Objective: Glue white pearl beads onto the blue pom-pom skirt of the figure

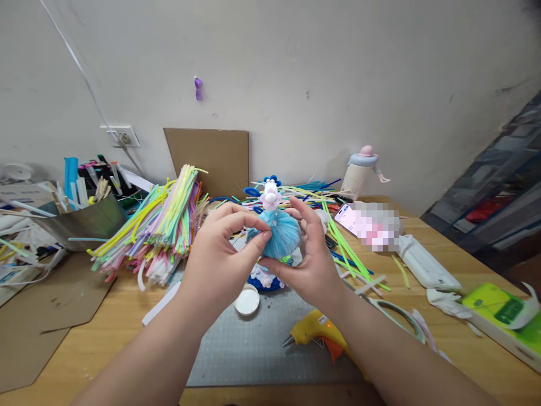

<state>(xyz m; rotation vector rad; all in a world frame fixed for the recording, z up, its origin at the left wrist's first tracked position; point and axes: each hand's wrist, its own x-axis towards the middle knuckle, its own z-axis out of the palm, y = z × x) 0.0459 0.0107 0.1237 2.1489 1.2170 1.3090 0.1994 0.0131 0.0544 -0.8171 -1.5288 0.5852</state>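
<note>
A small pipe-cleaner doll (276, 224) with a fuzzy light-blue dress and a pale pink head is held upright above the grey cutting mat (253, 344). My left hand (220, 248) pinches the left side of its dress with thumb and fingertips. My right hand (306, 254) cups the doll from the right and below, thumb under the skirt, fingers raised beside it. Under the doll sits a blue and white fuzzy piece (264, 279) on the mat.
A yellow glue gun (316, 332) lies on the mat by my right forearm. A white lid (247, 300), a big heap of coloured pipe cleaners (160, 225), loose green stems (346, 248), scissors (393, 313), a phone (367, 225), cardboard sheets (42, 316) and a tool box (84, 214) surround it.
</note>
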